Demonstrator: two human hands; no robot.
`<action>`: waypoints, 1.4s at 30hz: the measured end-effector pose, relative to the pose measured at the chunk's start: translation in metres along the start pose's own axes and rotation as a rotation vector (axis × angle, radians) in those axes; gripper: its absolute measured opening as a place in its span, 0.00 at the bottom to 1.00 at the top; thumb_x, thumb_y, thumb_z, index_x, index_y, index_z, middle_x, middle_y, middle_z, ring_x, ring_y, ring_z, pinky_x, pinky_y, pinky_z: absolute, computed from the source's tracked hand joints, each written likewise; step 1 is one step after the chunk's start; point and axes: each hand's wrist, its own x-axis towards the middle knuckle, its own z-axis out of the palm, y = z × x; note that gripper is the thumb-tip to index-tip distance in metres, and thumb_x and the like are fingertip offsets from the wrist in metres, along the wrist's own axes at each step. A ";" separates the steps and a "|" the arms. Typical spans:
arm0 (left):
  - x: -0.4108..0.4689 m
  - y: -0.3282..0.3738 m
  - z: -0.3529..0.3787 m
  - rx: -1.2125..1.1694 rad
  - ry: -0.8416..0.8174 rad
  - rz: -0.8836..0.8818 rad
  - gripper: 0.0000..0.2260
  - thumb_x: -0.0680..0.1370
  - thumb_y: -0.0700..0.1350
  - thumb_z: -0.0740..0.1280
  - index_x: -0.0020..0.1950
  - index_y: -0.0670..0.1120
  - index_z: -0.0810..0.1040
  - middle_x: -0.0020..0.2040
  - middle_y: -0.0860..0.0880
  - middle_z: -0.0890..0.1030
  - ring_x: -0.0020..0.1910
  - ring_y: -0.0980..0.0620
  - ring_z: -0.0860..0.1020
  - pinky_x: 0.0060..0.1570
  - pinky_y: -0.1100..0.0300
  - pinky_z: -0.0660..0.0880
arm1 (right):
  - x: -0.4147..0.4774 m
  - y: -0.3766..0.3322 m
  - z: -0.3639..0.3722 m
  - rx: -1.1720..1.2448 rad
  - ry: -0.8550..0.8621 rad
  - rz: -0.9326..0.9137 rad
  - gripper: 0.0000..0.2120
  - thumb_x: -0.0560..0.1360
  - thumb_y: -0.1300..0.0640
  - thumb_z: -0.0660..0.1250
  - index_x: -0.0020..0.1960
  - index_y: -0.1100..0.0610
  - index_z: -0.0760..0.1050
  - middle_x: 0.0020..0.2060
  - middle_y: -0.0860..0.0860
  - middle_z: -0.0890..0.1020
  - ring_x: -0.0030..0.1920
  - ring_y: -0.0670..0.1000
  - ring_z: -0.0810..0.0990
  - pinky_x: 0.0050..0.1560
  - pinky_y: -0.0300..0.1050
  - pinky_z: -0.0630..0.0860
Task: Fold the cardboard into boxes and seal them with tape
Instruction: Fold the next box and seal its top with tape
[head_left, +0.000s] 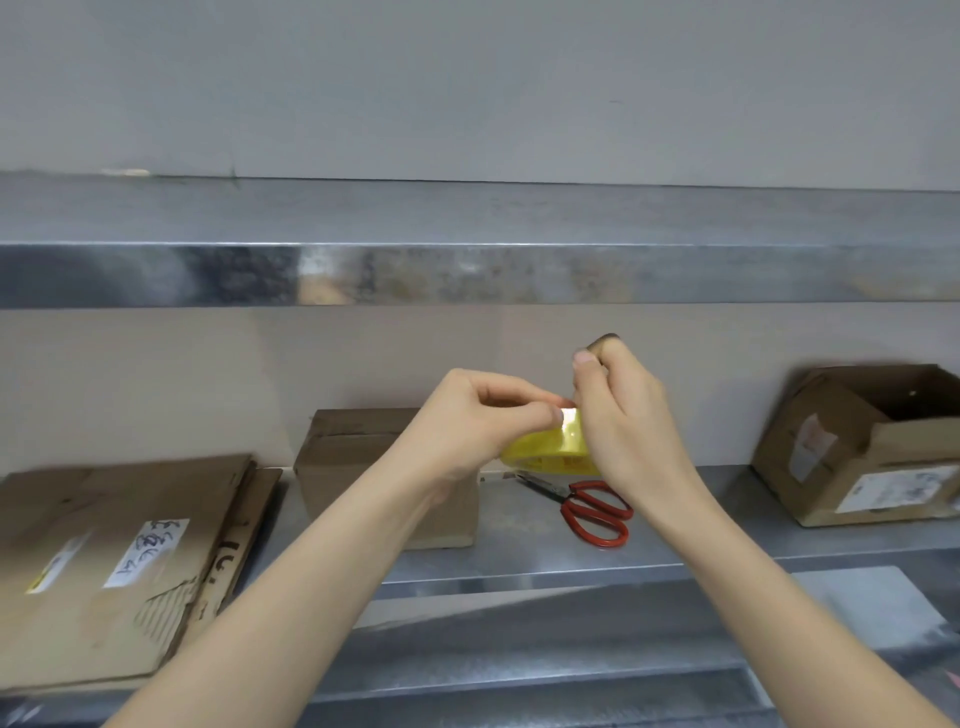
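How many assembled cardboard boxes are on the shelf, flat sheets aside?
2. A closed box stands centre, behind the left hand; an open box sits at the far right, partly cut off by the frame. More may lie out of view.

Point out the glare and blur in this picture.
Head view: white glare sits on the yellow tape roll; a bright reflection streaks the upper shelf edge; the open cardboard box at right is smeared by blur, and the red-handled scissors look only slightly soft.
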 end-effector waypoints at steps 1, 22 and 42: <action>0.000 0.001 0.001 -0.008 -0.004 -0.034 0.06 0.74 0.37 0.70 0.41 0.46 0.86 0.37 0.55 0.84 0.34 0.61 0.78 0.36 0.65 0.76 | 0.001 0.000 0.000 -0.011 0.012 -0.012 0.17 0.83 0.56 0.55 0.35 0.52 0.60 0.27 0.46 0.68 0.29 0.46 0.65 0.37 0.56 0.68; -0.007 -0.014 0.009 -0.098 -0.059 -0.130 0.13 0.74 0.32 0.67 0.41 0.47 0.87 0.44 0.42 0.85 0.42 0.53 0.80 0.49 0.56 0.79 | -0.007 0.017 0.002 0.170 0.098 0.118 0.14 0.75 0.46 0.53 0.34 0.50 0.59 0.27 0.51 0.65 0.31 0.54 0.64 0.35 0.64 0.68; -0.013 -0.015 0.018 -0.076 -0.024 -0.130 0.14 0.72 0.33 0.68 0.35 0.50 0.87 0.36 0.49 0.84 0.38 0.57 0.78 0.43 0.60 0.76 | -0.010 0.027 0.001 0.397 0.143 0.190 0.16 0.82 0.59 0.55 0.36 0.56 0.61 0.21 0.51 0.66 0.23 0.49 0.65 0.26 0.42 0.62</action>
